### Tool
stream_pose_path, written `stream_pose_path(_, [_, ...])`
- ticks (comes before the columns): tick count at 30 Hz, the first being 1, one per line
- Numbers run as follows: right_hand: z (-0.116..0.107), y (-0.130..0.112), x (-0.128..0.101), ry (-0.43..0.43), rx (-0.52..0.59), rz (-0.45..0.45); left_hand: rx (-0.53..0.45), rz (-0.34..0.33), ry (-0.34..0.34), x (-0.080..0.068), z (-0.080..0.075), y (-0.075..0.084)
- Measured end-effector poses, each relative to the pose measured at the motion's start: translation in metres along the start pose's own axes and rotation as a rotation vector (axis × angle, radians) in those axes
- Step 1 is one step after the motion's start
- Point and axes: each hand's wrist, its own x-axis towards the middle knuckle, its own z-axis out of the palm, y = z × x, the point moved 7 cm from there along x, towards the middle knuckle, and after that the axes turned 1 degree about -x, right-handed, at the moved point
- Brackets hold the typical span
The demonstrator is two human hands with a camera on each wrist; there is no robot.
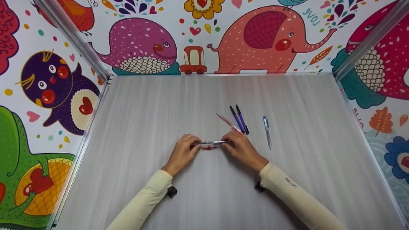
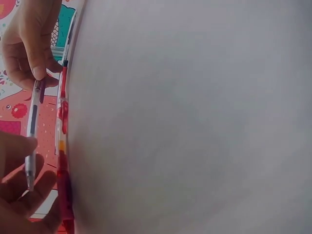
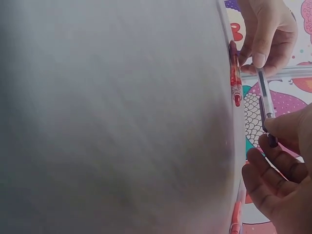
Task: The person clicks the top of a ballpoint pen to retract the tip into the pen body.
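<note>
A clear-barrelled pen with a dark clip is held level between both hands, just above the tabletop. My left hand pinches its tip end, and the silvery tip pokes past the thumb in the left wrist view. At the other end, my right hand pinches the pen near its dark clip; the right wrist view shows the dark end under the thumb. Below the held pen lies a short-looking red pen, partly hidden in the head view and clearer in the right wrist view.
Beyond the right hand lie a red clear pen and two dark blue pens side by side. Farther right is a clear pen with a blue top. Cartoon-printed walls border the pale table.
</note>
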Motion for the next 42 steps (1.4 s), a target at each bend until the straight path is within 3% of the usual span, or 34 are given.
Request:
stream_pose_path(7, [0.006,0.001,0.005,0.010,-0.032,-0.032,0.030,-0.003,-0.003,0.003,0.000,-0.008])
stream_pose_path(13, [0.010,0.005,0.009,-0.008,-0.050,0.002,0.036,0.002,0.000,0.006,-0.001,-0.016])
stream_pose_path(14, [0.011,0.006,0.010,-0.010,-0.051,0.009,0.027,0.027,0.005,0.006,0.003,-0.026])
stream_pose_path(19, [0.012,0.011,0.011,-0.020,-0.052,0.029,-0.084,0.114,0.007,0.011,0.005,-0.044])
stream_pose_path(22, [0.013,0.013,0.013,-0.032,-0.048,0.032,-0.120,0.101,-0.003,0.013,0.005,-0.054])
stream_pose_path(26, [0.016,0.016,0.015,-0.041,-0.043,0.028,-0.085,0.093,-0.001,0.015,0.010,-0.071])
stream_pose_path(42, [0.024,0.020,0.023,-0.028,-0.090,0.005,-0.021,0.077,0.012,0.020,0.009,-0.074])
